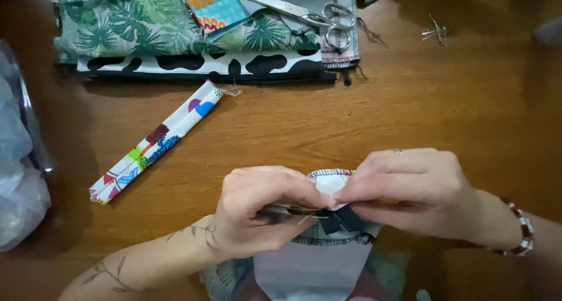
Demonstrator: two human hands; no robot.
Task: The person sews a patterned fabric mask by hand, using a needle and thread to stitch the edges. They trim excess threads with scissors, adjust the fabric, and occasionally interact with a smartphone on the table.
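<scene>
Centrally, low in frame: small white fabric piece point(329, 184) with grey overlocked edge, being pinched at the near edge of the wooden table point(445, 102), just above the lap. Being held from both sides. Left hand point(263, 210) pressing thumb and fingers together on the piece's left part; right hand point(410, 190) pinching its right part, fingertips of the two hands nearly meeting over the white cloth. Showing a dark strap or ribbon point(342, 219) under the right fingers, lying across the piece; exact attachment hard to tell. Wearing a ring point(397, 151) on the right hand and a beaded bracelet point(523, 233) on the right wrist. Hanging below the hands: pale grey cloth point(313, 269), falling off the table edge.

Lying well apart to the left: a folded patterned strip point(155, 142), white with coloured shapes, resting diagonally. Sitting at the far edge: a stack of printed fabrics point(175, 37), leaf prints over a black-and-white blotched one. Resting on that stack: scissors point(304, 14), handles to the right. Lying far right on bare wood: a small cluster of pins point(435, 33). Crowding the left border: a clear plastic bag point(17, 160).
</scene>
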